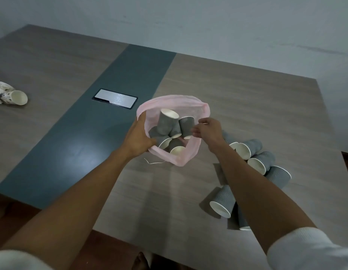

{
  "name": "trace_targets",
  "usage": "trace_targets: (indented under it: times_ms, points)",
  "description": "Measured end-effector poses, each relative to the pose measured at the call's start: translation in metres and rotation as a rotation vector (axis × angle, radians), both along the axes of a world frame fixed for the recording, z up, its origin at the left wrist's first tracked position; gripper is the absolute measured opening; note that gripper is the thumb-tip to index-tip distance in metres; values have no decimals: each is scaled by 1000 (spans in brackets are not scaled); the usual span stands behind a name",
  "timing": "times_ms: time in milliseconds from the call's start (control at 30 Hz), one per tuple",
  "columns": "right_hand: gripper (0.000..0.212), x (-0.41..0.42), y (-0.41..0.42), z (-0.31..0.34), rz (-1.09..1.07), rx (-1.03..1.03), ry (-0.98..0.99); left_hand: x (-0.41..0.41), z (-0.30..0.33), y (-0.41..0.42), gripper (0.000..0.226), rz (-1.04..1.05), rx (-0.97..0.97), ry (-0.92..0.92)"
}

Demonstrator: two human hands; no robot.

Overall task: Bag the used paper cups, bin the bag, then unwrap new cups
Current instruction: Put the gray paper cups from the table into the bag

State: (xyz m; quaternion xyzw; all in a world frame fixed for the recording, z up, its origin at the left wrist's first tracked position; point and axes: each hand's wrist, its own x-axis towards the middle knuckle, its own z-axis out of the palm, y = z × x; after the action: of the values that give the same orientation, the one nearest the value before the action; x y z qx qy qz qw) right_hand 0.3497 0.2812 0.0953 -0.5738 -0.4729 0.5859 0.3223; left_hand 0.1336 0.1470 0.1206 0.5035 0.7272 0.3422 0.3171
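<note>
A thin pink plastic bag (175, 101) stands open in the middle of the table, with several grey paper cups (166, 121) inside it. My left hand (139, 136) grips the bag's left rim and holds the mouth open. My right hand (207, 128) hovers at the bag's right rim with its fingers loosely curled, and it holds nothing that I can see. More grey cups (260, 162) lie tipped over on the table to the right of my right forearm, one of them (222, 201) nearer the front edge.
The wooden table (247, 98) has a dark grey strip (103, 106) with a shiny cable hatch (115, 98). A patterned stack of wrapped cups (8, 93) lies at the far left. A thin white string (153, 162) lies by the bag. A wall stands behind.
</note>
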Motion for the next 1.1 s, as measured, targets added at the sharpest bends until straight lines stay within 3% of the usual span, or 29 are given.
trace_targets:
  times_ms: [67, 133, 300, 367, 433, 567, 700, 767, 833, 933, 1033, 1100]
  points:
    - [32, 19, 15, -9, -84, 78, -166, 2, -1, 3, 109, 11, 4, -18]
    - [37, 48, 35, -18, -65, 186, -455, 6, -3, 7, 111, 27, 11, -20]
    - [62, 102, 68, -52, 590, 238, -1160, 11, -6, 9, 107, 63, 24, 3]
    - [71, 112, 69, -63, 774, 329, -1297, 13, -8, 9, 105, 76, 22, 11]
    - [77, 118, 70, -73, 800, 428, -1342, 13, -11, 9, 102, 87, 21, 24]
    - [63, 120, 76, -81, 569, 487, -1211, 15, -13, 10, 101, 98, 5, 39]
    - [35, 106, 72, -51, -76, 368, -592, 20, -8, 10, 97, 90, -29, 22]
    - [23, 87, 64, -26, -202, 428, -335, 21, -4, 9, 95, 92, -38, -11]
    - [17, 64, 56, -9, -133, 469, -176, 22, 0, 7, 95, 83, -31, -45]
    - [18, 27, 39, -3, 180, 313, -47, 23, 4, 3, 94, 51, -29, -49]
    - [21, 2, 15, -10, 440, 159, -1, 24, 4, 0, 93, 41, -25, -83]
    - [17, -3, 4, -15, 493, 94, -22, 23, 2, -3, 94, 29, -28, -88]
